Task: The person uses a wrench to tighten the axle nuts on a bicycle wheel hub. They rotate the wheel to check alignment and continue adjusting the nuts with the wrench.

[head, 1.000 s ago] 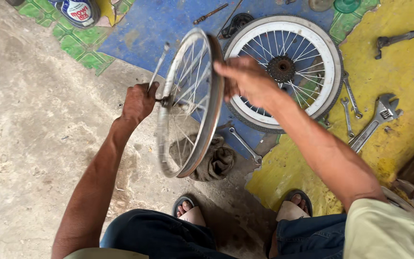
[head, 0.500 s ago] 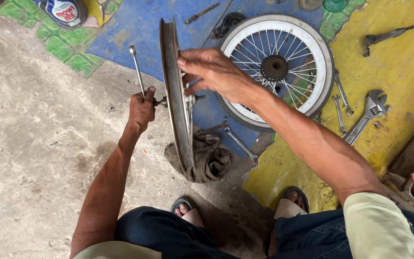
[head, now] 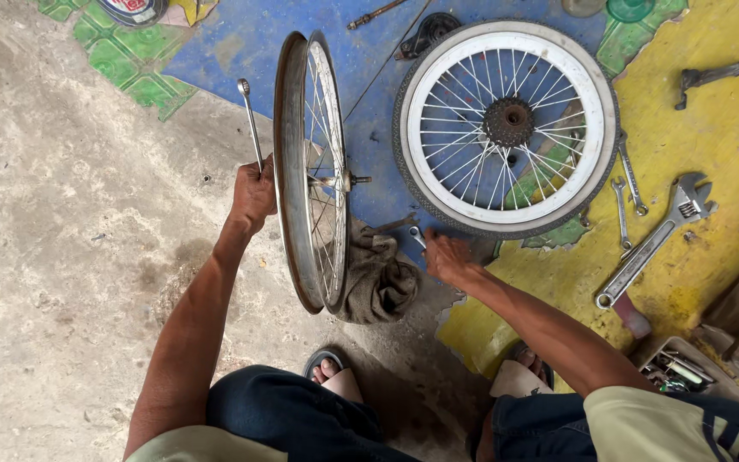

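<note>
A bare spoked wheel rim stands upright on the floor in front of me. My left hand is closed on a long thin spanner beside the rim's hub axle. My right hand is down at the floor to the right of the rim, with its fingers on a small spanner. Whether it grips that spanner is not visible. A white-rimmed wheel with a tyre lies flat on the blue floor patch just beyond that hand.
A crumpled dark rag lies at the foot of the rim. On the yellow floor at the right are an adjustable wrench, two spanners and a hammer-like tool. A tray of tools sits at lower right. My sandalled feet are below.
My right hand left the top of the rim and dropped to the floor by the small spanner. The rim has turned edge-on and stands more upright. My left hand still holds the long spanner.
</note>
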